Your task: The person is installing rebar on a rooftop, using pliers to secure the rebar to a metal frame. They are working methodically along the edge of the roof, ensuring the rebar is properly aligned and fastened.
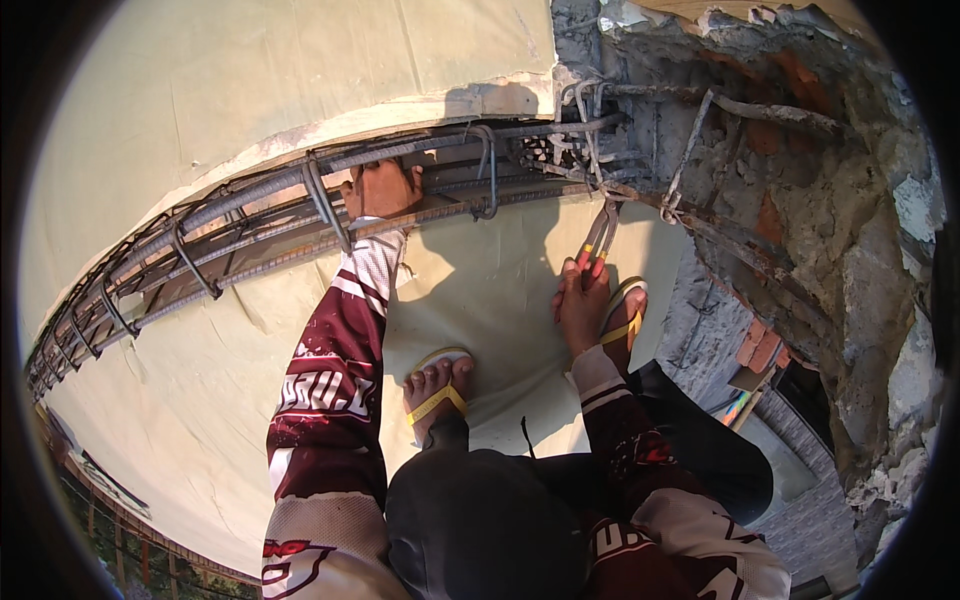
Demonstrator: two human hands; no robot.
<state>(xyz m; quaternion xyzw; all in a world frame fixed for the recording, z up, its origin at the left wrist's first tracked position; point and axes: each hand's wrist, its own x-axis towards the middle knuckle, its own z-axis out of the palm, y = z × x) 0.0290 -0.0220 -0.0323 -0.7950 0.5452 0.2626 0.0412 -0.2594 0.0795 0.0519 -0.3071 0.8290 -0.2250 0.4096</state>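
Observation:
My right hand (583, 305) is closed round the red-and-yellow handles of a pair of pincers (601, 232). The jaws point away from me and reach the lower bar at the right end of a rebar cage (265, 262), close to some bent wire ties (588, 140). My left hand (382, 190) is inside the cage, between its upper and lower bars, with the back of the hand up. Its fingers look curled, but the upper bars hide their tips and whatever they hold. A steel stirrup (322, 200) loops round the bars just left of that hand.
Pale sheeting (480, 260) lies under my sandalled feet and beyond the cage. To the right stands a broken concrete and brick column (860, 250) with exposed bent bars (775, 115). Past the sheeting's right edge there is a drop toward a lower grey surface (800, 450).

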